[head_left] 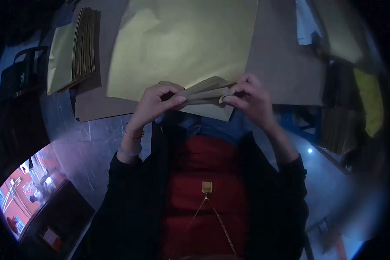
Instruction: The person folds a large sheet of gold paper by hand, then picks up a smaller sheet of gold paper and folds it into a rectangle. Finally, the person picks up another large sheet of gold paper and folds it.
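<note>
Both my hands pinch one folded piece of tan paper (206, 93) held in the air just in front of my chest. My left hand (154, 104) grips its left end with thumb and fingers curled. My right hand (251, 100) grips its right end the same way. The folded piece is narrow, with several layers showing at its edge. Under it lies a large yellowish sheet of paper (182, 39), spread flat on a brown board (286, 69).
A stack of folded yellowish papers (73, 47) lies at the far left of the board. More piles of paper (346, 121) stand at the right, in dim light. A dark chair (21, 69) is at the left. Grey tiled floor (86, 147) shows below.
</note>
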Available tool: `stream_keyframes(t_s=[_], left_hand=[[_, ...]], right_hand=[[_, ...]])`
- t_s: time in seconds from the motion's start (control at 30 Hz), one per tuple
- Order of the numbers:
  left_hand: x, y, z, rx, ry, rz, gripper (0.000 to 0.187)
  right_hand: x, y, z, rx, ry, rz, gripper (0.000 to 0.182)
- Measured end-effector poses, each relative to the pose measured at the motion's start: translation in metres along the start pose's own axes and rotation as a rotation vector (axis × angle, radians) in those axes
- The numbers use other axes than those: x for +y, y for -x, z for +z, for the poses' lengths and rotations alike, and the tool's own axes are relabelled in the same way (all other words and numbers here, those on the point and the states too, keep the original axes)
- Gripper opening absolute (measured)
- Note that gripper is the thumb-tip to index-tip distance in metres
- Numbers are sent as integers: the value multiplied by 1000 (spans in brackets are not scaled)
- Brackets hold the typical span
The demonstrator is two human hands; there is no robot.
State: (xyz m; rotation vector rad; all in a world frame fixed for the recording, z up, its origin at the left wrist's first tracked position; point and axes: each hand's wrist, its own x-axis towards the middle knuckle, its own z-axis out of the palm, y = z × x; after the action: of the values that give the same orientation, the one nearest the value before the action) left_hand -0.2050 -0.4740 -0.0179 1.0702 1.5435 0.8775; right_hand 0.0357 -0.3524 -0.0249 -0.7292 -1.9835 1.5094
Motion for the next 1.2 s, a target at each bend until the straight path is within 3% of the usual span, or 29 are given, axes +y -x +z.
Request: stream_keyframes(t_s=[0.13,0.23,0.3,0.33,0.4,0.43,0.53,0.63,0.7,0.77,0.8,0.9,0.93,1.1,1.13,1.2], left_hand=[[4,0,-2,-11,49,-60,15],[1,1,-1,4,100,-86,16],[0,1,1,90,142,-78,16],[2,2,-2,85,145,-160,15],[-2,3,-2,124,233,-178,14],[-6,3,-3,172,322,-205,14],[-17,4,-10,124,337,-130,12],[-13,4,-7,96,278,-106,13],[-12,4,-8,54,298,-24,14],[-3,5,-6,30,145,-55,14],[-14,3,-6,53,131,37,13],[-2,4,-5,-3,345,-46,13],[2,4,-4,33,176,-18,13],[-6,2,-6,-19,137,107,13],[-8,1,-5,-25,141,120,14],[-10,1,-4,-27,194,109,15]], right_hand=[[-5,-9,-5,-43,51,-41,14],[-17,-13,-11,-99,-12,80,10],[-25,-16,-13,-73,-14,53,13],[-24,-15,-13,-63,-9,50,13],[-18,-6,-15,271,-131,198,20],[-19,1,-19,282,-121,201,20],[-26,21,-20,358,-146,371,23],[-34,32,-8,228,-175,471,29],[-30,31,4,254,-523,597,38],[-23,27,12,249,-491,624,39],[-21,25,14,240,-464,656,41],[-22,16,22,262,-371,641,50],[-23,13,24,266,-366,617,50],[-41,2,44,380,-399,714,57],[-13,13,46,332,-241,467,61],[0,17,54,358,-282,378,60]])
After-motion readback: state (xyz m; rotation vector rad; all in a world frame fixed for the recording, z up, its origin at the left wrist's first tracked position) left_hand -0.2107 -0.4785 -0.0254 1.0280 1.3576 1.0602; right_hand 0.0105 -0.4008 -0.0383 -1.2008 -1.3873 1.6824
